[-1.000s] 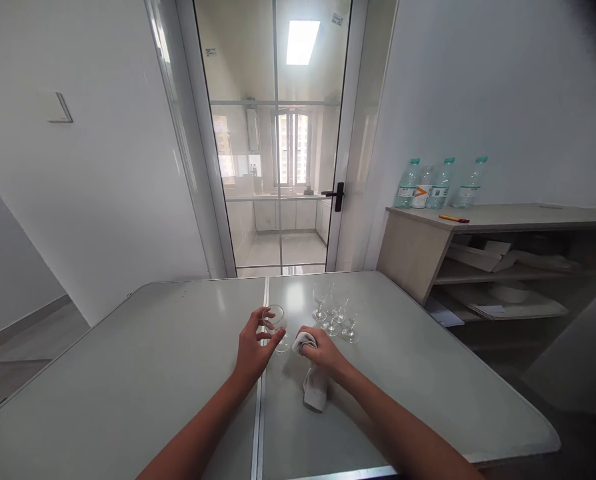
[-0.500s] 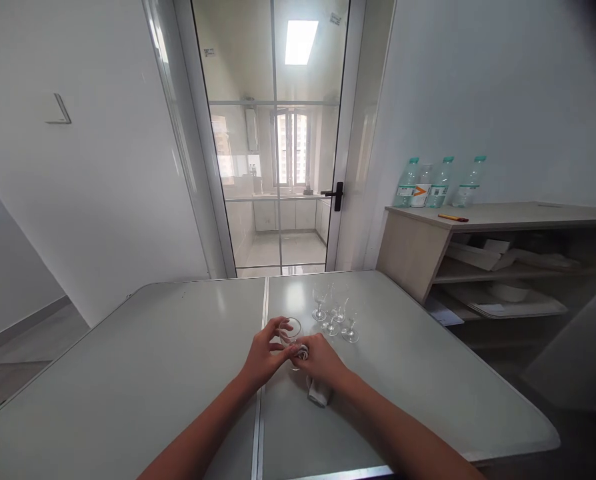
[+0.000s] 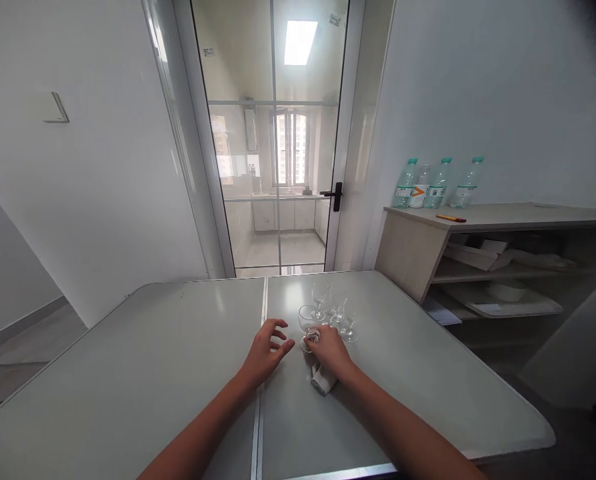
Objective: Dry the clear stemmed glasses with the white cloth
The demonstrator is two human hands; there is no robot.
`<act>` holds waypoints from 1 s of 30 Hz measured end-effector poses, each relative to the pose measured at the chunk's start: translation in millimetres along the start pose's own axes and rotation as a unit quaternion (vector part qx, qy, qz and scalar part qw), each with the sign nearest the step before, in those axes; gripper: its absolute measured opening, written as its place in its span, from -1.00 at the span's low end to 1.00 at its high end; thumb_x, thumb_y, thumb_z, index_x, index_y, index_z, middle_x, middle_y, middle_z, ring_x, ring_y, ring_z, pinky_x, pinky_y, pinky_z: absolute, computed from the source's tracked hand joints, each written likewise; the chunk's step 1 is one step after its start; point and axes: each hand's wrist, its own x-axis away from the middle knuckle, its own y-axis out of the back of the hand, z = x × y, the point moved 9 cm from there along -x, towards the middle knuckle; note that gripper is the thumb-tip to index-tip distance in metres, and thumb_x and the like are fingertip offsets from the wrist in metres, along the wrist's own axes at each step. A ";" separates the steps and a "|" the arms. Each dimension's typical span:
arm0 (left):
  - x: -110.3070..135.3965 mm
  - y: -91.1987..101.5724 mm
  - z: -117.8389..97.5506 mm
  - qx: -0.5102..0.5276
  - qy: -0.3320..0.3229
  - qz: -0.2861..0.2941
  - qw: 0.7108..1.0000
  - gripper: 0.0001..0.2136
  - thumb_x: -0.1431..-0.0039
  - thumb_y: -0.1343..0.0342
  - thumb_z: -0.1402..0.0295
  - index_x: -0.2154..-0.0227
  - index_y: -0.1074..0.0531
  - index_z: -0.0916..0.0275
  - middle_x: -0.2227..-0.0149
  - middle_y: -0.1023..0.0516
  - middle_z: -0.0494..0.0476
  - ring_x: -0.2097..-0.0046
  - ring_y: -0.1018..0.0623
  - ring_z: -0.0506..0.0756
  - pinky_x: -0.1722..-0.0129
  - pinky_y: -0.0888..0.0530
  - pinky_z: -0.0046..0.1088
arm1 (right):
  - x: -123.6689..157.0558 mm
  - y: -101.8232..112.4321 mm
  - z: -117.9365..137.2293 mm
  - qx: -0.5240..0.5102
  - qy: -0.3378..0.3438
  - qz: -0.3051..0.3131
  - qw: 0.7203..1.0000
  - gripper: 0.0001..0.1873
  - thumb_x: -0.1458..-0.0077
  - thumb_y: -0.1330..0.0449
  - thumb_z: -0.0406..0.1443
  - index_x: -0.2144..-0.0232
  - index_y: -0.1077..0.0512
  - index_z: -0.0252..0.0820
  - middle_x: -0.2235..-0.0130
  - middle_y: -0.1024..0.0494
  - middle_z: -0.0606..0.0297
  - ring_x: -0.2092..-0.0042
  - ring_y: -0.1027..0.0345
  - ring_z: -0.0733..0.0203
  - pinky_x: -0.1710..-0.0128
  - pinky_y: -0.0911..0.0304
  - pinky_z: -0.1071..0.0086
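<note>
Clear, round-bowled stemmed glass (image 3: pixel 307 318) upright on smooth grey bench (image 3: pixel 168 360), near-left of the clustered glasses (image 3: pixel 349 331); left hand (image 3: pixel 265 351) half open, empty, left of it; right hand (image 3: pixel 333 349) closed around rumpled pale cloth (image 3: pixel 323 380), contact with the glass unclear.

Seemingly a home, with a kitchen (image 3: pixel 291 245) (counter (image 3: pixel 265 195), cabinets (image 3: pixel 265 217), window (image 3: pixel 292 147)) beyond a glass door (image 3: pixel 347 120).

The left fingers (image 3: pixel 276 323) have let go of the glass (image 3: pixel 306 320).
</note>
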 end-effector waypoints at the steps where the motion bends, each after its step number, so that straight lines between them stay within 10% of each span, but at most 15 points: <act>1: 0.1 -1.2 -0.7 -0.006 -0.002 0.004 1.000 -0.69 -0.24 -0.17 0.09 0.06 -0.37 0.12 -0.02 -0.39 0.17 0.10 -0.54 0.09 0.26 -0.61 -0.36 | -1.5 0.4 -2.2 0.002 -0.003 -0.001 1.000 -0.87 -0.05 -0.24 -0.28 0.47 -0.57 -0.18 0.41 -0.63 0.20 0.37 -0.44 0.20 0.41 -0.07 0.43; 18: -1.1 -6.5 6.1 -0.039 0.007 0.025 0.999 -0.73 -0.24 -0.15 0.09 0.15 -0.42 0.16 0.05 -0.37 0.13 0.19 -0.52 0.04 0.30 -0.53 -0.44 | -11.4 4.6 -15.5 0.013 -0.032 -0.040 0.999 -0.79 -0.14 -0.13 -0.35 0.21 -0.54 -0.18 0.22 -0.63 0.16 0.18 -0.47 0.14 0.33 -0.09 0.43; 23: 2.6 -12.4 7.6 -0.146 0.005 0.082 0.986 -0.77 -0.30 -0.06 0.15 0.34 -0.41 0.20 0.41 -0.44 0.00 0.39 -0.42 0.02 0.40 -0.35 -0.47 | -3.8 10.9 -10.2 0.057 -0.032 -0.054 0.996 -0.83 -0.15 -0.09 -0.34 0.37 -0.49 -0.22 0.33 -0.59 0.11 0.32 -0.40 0.16 0.40 0.00 0.40; 30: 32.4 -47.1 -10.7 -0.257 -0.159 0.274 0.913 -0.87 -0.21 -0.04 0.48 0.41 -0.44 0.17 0.31 -0.58 0.05 0.31 -0.54 0.06 0.29 -0.34 -0.46 | 28.2 -27.0 47.8 0.036 0.208 0.186 0.960 -0.82 0.02 -0.19 -0.31 0.61 -0.35 -0.22 0.59 -0.39 0.40 0.50 -0.14 0.35 0.48 0.11 0.44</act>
